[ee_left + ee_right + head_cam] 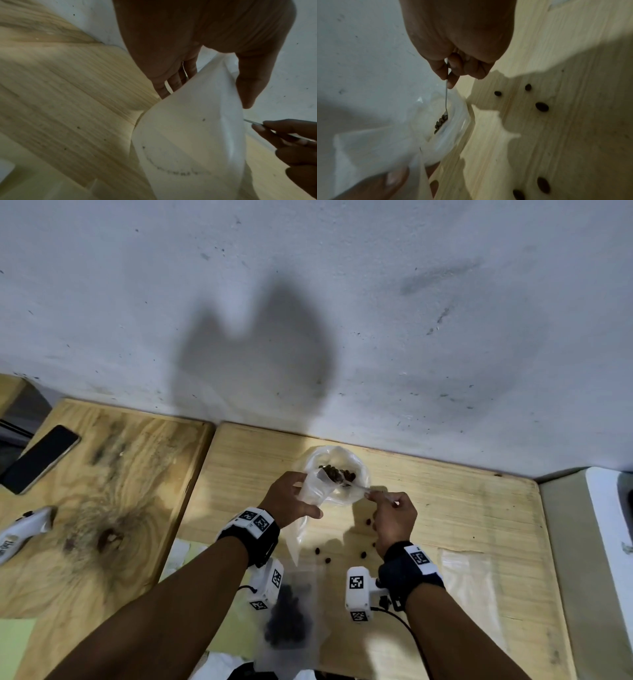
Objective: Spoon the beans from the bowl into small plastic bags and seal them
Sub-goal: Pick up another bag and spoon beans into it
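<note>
Head view shows the wall (pixel 376 302) rising straight from the far edge of the wooden table (pixel 462 508), so the bowl (pixel 356 474) sits with almost no room behind it; a second wooden board (pixel 102 491) joins the table on the left, and a pale surface (pixel 565 542) borders it on the right. Near the front edge lies a filled bag (pixel 287 618) of dark beans, flat between the two forearms, and flat empty bags (pixel 469 583) lie to the right of it. A phone (pixel 39 458) rests on the far left of the board, well apart from the work, with a white device (pixel 20 532) nearer the left edge. The left hand (pixel 291 501) grips a clear plastic bag (pixel 315 491), fingers and thumb curled on its upper part, the mouth held against the bowl and the lower end trailing to the table. The right hand (pixel 394 518) pinches the handle of a spoon (pixel 363 489), whose tip reaches into the bowl. The bowl holds a small heap of beans (pixel 337 472) on its far side. Loose beans (pixel 329 559) lie scattered on the table just under and beside the right hand.
</note>
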A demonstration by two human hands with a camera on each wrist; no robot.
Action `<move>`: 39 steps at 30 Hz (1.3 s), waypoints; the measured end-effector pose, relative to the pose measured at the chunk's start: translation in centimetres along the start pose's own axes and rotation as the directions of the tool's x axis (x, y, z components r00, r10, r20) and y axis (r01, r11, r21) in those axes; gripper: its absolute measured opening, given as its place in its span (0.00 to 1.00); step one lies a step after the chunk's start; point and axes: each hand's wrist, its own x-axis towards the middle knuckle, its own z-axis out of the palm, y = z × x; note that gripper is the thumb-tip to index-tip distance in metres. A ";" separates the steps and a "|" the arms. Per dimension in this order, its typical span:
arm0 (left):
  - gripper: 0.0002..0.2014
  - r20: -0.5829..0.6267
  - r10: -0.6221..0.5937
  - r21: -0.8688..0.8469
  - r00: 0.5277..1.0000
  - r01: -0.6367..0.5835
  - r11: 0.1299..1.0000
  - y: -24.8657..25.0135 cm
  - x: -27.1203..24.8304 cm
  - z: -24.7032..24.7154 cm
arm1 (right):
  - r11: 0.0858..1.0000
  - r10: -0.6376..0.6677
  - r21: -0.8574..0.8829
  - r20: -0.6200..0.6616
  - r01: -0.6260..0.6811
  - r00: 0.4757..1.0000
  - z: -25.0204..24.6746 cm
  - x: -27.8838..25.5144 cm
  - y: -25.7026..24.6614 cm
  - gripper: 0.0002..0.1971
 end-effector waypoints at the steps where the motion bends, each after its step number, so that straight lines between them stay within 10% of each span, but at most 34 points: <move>1: 0.43 0.003 -0.002 -0.005 1.000 0.002 1.000 0.0 0.1 -0.1 | 1.000 -0.012 0.001 0.004 0.012 1.000 -0.4 0.2 -0.4 0.18; 13: 0.45 0.016 0.012 0.018 1.000 -0.013 1.000 0.5 0.4 0.3 | 0.962 -0.272 0.060 0.169 0.265 0.947 -3.9 -0.5 -5.3 0.15; 20: 0.45 0.019 0.011 0.052 1.000 -0.012 0.999 0.6 0.2 0.5 | 0.833 -0.464 -0.122 0.378 0.540 0.801 -2.9 -1.9 -5.9 0.14; 26: 0.45 0.000 0.007 0.032 1.000 -0.007 0.999 0.7 -0.2 0.6 | 0.833 -0.529 -0.137 0.083 0.536 0.844 -3.7 -0.6 -4.6 0.15; 33: 0.42 0.010 0.193 0.151 0.981 -0.192 0.970 0.4 -1.7 1.9 | 0.717 -0.580 -0.416 0.089 0.560 0.809 -2.1 -1.5 -2.1 0.12; 39: 0.41 0.014 0.296 0.175 0.955 -0.294 0.940 -0.3 -2.3 2.6 | 0.865 -0.454 -0.278 -0.082 0.417 0.887 -1.0 -2.1 -0.6 0.12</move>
